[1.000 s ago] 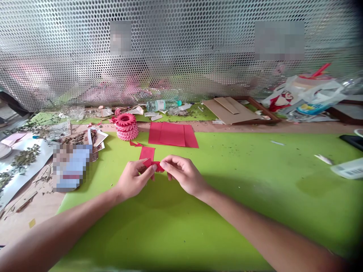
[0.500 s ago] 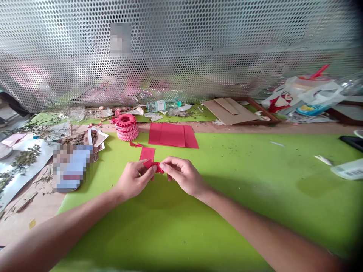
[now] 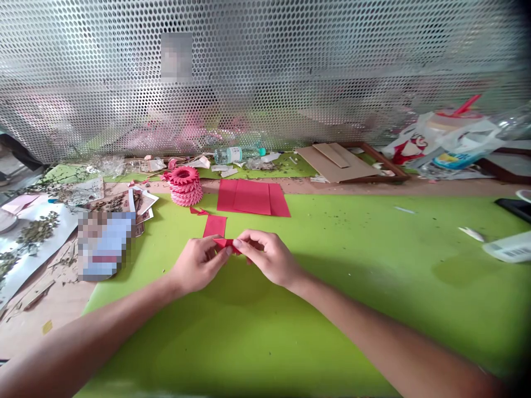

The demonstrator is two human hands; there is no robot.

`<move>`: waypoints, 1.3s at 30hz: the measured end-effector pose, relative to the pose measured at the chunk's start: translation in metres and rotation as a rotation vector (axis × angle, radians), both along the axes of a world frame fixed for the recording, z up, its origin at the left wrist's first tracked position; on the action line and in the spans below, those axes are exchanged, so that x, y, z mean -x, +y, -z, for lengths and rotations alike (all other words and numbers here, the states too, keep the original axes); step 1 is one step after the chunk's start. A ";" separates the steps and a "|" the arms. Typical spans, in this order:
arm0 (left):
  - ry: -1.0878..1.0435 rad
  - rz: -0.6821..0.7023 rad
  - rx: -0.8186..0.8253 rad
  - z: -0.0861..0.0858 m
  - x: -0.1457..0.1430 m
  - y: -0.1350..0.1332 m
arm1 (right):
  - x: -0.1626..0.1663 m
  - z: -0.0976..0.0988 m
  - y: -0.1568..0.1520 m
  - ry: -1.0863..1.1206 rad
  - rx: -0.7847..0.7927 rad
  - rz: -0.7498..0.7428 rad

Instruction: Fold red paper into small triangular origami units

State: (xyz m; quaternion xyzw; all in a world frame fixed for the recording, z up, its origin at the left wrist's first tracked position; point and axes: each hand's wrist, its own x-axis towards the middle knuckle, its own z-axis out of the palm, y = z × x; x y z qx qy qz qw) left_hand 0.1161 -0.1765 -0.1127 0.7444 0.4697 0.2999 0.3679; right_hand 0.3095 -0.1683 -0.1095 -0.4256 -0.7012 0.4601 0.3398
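Between my two hands is a small folded piece of red paper (image 3: 225, 242), held just above the green mat (image 3: 265, 331). My left hand (image 3: 198, 263) pinches its left part between thumb and fingers, and my right hand (image 3: 267, 255) pinches the right end. Fingers cover much of the folds. Right behind my left fingers lies a small flat red paper rectangle (image 3: 214, 225). Farther back are large red paper sheets (image 3: 251, 198), overlapping one another. To their left stands a round, spiky stack of folded red and pink paper (image 3: 186, 187), with small red folded pieces (image 3: 199, 211) in front.
A plastic bottle (image 3: 239, 155) lies by the perforated metal panel (image 3: 265, 72). Cardboard (image 3: 338, 162) and a plastic bag with a cup (image 3: 448, 141) are at the back right. Papers and dried plant bits (image 3: 43, 226) clutter the left, beside a blurred blue item (image 3: 107, 246).
The folded paper's left flap, raised before, now lies lower and flatter along the top of the piece. My left thumb has shifted slightly right; both hands keep their place.
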 end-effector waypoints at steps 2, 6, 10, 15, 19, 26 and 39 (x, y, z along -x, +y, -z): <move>-0.018 -0.014 0.038 0.001 0.001 0.001 | -0.001 0.000 0.000 0.019 0.023 -0.016; -0.033 -0.043 0.064 0.003 0.003 0.001 | -0.002 0.000 0.001 0.046 0.030 -0.019; -0.031 -0.043 0.048 0.002 0.002 0.002 | -0.002 0.001 0.001 0.036 0.021 0.004; -0.008 -0.019 -0.031 -0.002 -0.001 0.000 | 0.000 0.001 0.000 -0.004 -0.004 0.014; 0.040 -0.010 -0.090 0.000 0.000 -0.002 | 0.001 -0.001 0.000 -0.018 -0.027 0.011; 0.103 0.003 -0.141 0.004 0.000 -0.001 | 0.001 -0.002 -0.001 -0.057 -0.013 0.014; 0.091 0.001 -0.125 0.004 0.000 -0.001 | 0.001 -0.001 0.001 -0.021 0.093 -0.001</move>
